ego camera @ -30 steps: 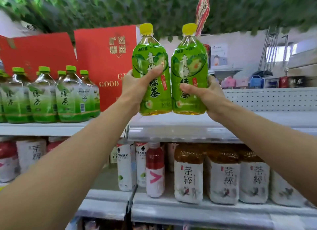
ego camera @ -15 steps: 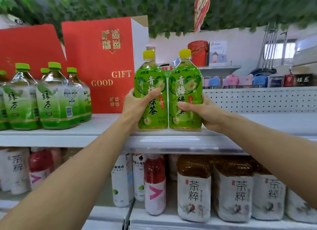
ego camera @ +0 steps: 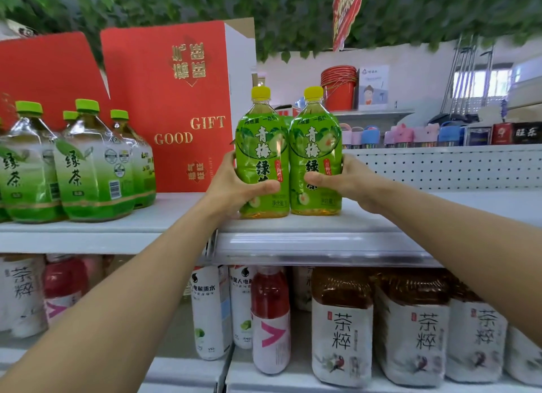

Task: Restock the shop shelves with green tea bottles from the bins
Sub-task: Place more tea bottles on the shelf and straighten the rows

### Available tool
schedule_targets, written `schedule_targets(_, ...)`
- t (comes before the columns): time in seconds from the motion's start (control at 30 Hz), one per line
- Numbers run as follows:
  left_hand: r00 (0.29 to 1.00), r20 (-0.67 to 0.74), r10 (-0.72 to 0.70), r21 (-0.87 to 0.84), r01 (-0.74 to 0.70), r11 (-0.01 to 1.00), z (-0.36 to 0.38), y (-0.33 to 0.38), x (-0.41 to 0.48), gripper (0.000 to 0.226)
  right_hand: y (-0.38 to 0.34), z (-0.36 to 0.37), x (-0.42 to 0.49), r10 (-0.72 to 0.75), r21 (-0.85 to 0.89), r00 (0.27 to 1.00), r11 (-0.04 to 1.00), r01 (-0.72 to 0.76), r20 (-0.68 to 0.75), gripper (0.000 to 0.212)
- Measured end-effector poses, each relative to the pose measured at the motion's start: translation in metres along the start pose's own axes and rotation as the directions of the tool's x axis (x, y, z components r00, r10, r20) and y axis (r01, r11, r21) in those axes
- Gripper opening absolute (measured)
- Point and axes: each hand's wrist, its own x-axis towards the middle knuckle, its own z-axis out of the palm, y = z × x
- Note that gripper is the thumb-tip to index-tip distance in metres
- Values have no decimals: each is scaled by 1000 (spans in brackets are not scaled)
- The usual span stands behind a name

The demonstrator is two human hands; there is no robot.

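Top shelf [ego camera: 381,225]: white surface shows to right of your bottles, as far as perforated back panel [ego camera: 440,170].
Red gift box [ego camera: 170,99]: just left of and behind bottles.
Green-capped green tea bottles [ego camera: 93,170]: grouped far left, near front edge.
Left plum green tea bottle [ego camera: 262,146] and right plum green tea bottle [ego camera: 315,146]: upright, touching, bases on shelf close to front lip.
Your left hand [ego camera: 234,187] wraps left bottle, your right hand [ego camera: 349,181] wraps right bottle, thumbs across labels.

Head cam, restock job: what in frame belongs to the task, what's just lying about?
In the job: left hand gripping the left yellow-capped bottle; right hand gripping the right yellow-capped bottle; top shelf under them; green-capped tea bottles already stocked.
Lying about: red gift boxes; brown tea bottles and red drink bottle on the lower shelf; red buckets.
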Motion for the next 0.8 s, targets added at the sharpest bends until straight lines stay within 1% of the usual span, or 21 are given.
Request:
schedule_targets(0.1, 1000, -4, -5, 29, 5, 1000, 2, -4, 8, 105, 1, 2, 8, 11, -20, 1000, 1000, -11, 16, 61)
schedule_targets(0.2, 999, 10, -30, 49, 30, 998, 3, -9, 16, 96, 4, 5, 14, 23, -2, 1000, 1000, -23, 4, 66)
schedule_targets(0.33, 998, 51, -48, 15, 48, 999, 2, -15, 23, 102, 11, 9, 17, -15, -12, 1000, 1000, 15, 2, 50)
schedule_targets(0.43, 993, 97, -74, 10, 73, 997, -1, -16, 26, 103, 10, 10, 19, -12, -25, 1000, 1000, 12, 0, 49)
schedule_targets(0.47, 989, 119, -88, 28, 85, 996, -1, -13, 27, 102, 9, 10, 20, 1, -47, 1000, 999, 0, 6, 51)
schedule_targets(0.53, 982, 145, -125, 111, 109, 988, -2, -3, 25, 100, 3, 11, 18, 59, -134, 998, 989, -59, -3, 63)
schedule_targets(0.57, 980, 138, -140, 166, 117, 979, -2, 3, 21, 99, -1, 13, 15, 79, -193, 996, 978, -84, -34, 70)
schedule_targets(0.6, 982, 116, -146, 240, 114, 964, -2, 8, 16, 99, -5, 15, 11, 66, -266, 994, 960, -86, -84, 73)
schedule_targets(0.67, 995, 23, -94, 433, 75, 898, -2, 17, -5, 101, -11, 20, -6, -49, -421, 981, 906, -34, -186, 75)
schedule_targets(0.7, 999, -32, -18, 511, 31, 859, -2, 20, -20, 101, -14, 22, -18, -128, -476, 970, 879, 14, -209, 74)
schedule_targets(0.73, 994, -71, 80, 558, -26, 829, -2, 23, -38, 98, -16, 25, -33, -211, -521, 954, 851, 71, -215, 72)
schedule_targets(0.8, 963, -99, 251, 583, -149, 799, -2, 27, -77, 89, -18, 30, -67, -373, -604, 902, 777, 177, -215, 68)
